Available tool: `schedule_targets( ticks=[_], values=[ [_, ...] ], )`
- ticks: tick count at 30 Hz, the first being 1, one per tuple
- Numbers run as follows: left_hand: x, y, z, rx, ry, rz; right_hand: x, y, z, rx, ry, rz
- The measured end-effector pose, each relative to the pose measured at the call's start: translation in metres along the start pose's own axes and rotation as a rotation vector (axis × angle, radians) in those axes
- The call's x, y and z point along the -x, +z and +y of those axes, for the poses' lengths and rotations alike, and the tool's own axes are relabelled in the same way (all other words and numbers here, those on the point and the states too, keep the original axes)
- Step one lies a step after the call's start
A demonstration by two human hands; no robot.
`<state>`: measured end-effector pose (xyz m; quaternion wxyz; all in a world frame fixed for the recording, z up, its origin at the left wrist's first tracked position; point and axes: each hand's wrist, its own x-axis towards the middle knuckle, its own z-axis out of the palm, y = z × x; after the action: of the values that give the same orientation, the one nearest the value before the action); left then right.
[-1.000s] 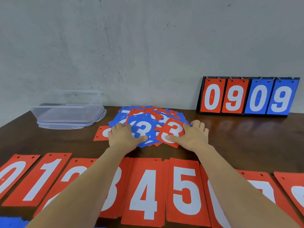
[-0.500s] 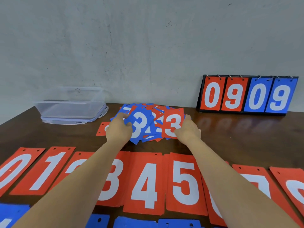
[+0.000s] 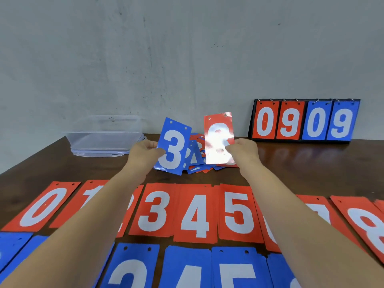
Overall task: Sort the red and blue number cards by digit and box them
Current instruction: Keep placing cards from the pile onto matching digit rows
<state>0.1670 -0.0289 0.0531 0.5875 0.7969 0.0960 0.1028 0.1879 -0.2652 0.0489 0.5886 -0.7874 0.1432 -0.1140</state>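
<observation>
My left hand pinches a blue 3 card by its left edge and holds it upright above the table. My right hand pinches a red 3 card, also raised; glare washes out most of its digit. Between and behind them lies the loose pile of mixed red and blue cards. In front runs a row of red cards, 0 through 8, and below it a row of blue cards. The clear plastic box stands at the back left.
A black scoreboard stand reading 0 9 0 9 leans against the grey wall at the back right. The dark wooden table shows bare wood right of the pile. My forearms cover parts of the red 1, 2 and 6 cards.
Both hands have lifted their cards off the pile: the blue 3 and the red 3 went from lying flat to being held upright. The view has tilted down, showing the blue row.
</observation>
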Motion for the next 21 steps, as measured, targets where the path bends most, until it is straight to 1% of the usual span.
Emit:
schedule_targets(
  ticks=[3,7,13,21],
  values=[
    [0.010,-0.017,0.001,-0.001,-0.024,-0.075,0.027,-0.001,-0.012,-0.085,-0.034,-0.005],
    [0.026,-0.043,-0.004,-0.018,-0.036,-0.137,0.061,0.001,-0.021,-0.076,-0.063,0.012],
    [0.054,-0.095,-0.014,0.070,-0.058,-0.274,0.111,0.024,-0.016,-0.091,-0.021,0.019],
    [0.100,-0.152,-0.036,0.063,-0.113,-0.372,0.172,0.061,-0.011,0.089,0.050,-0.025]
  ],
)
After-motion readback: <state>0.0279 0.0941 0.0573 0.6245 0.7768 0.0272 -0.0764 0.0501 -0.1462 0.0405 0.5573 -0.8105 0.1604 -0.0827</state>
